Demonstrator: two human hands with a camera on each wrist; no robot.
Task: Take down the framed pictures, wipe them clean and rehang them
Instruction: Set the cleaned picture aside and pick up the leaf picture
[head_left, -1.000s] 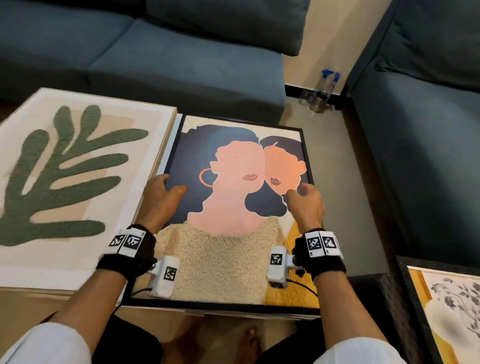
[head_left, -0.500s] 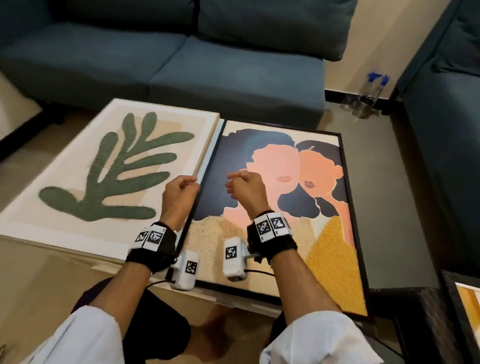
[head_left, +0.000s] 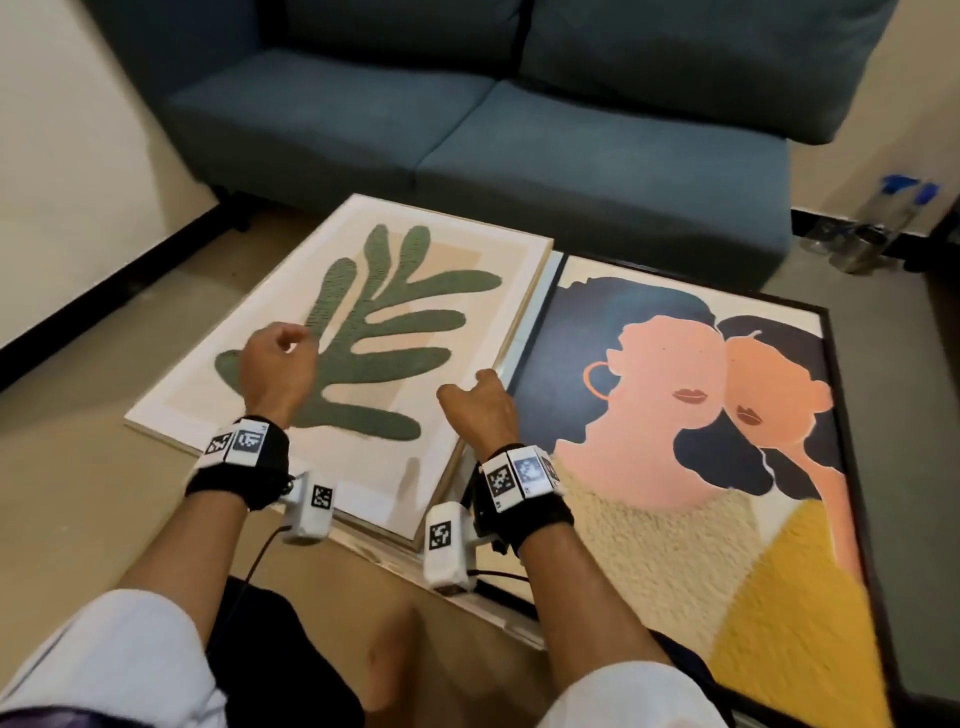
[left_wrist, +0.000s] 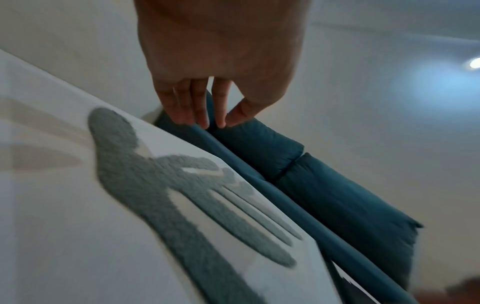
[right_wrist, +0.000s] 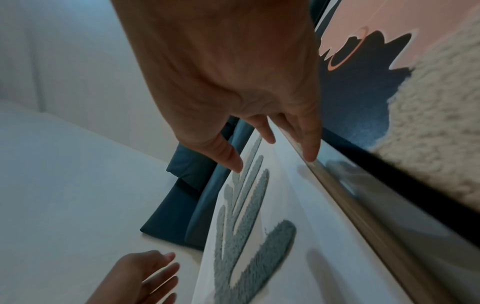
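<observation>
Two framed pictures lie flat side by side on a low surface. The leaf picture (head_left: 447, 312) has a pale frame and a green leaf shape; the portrait picture (head_left: 670, 415), in a black frame, lies to its right. My left hand (head_left: 280, 358) hovers over the leaf's stem with fingers loosely curled and thumb near the fingertips (left_wrist: 215, 121), holding nothing. My right hand (head_left: 480, 405) is at the leaf picture's right edge, fingers nearly straight, one fingertip (right_wrist: 310, 158) touching the wooden frame edge (right_wrist: 345, 197). The portrait picture (right_wrist: 376, 82) lies just beyond that edge.
A blue sofa (head_left: 467, 130) stands right behind the pictures. Two clear bottles with blue caps (head_left: 878, 228) stand on the floor at the far right. A pale wall with dark skirting (head_left: 104, 270) runs along the left. My knees are below the near edge.
Both hands have moved left, off the portrait picture and over the leaf picture. The right hand now reaches the leaf frame's right edge. The head view has swung left.
</observation>
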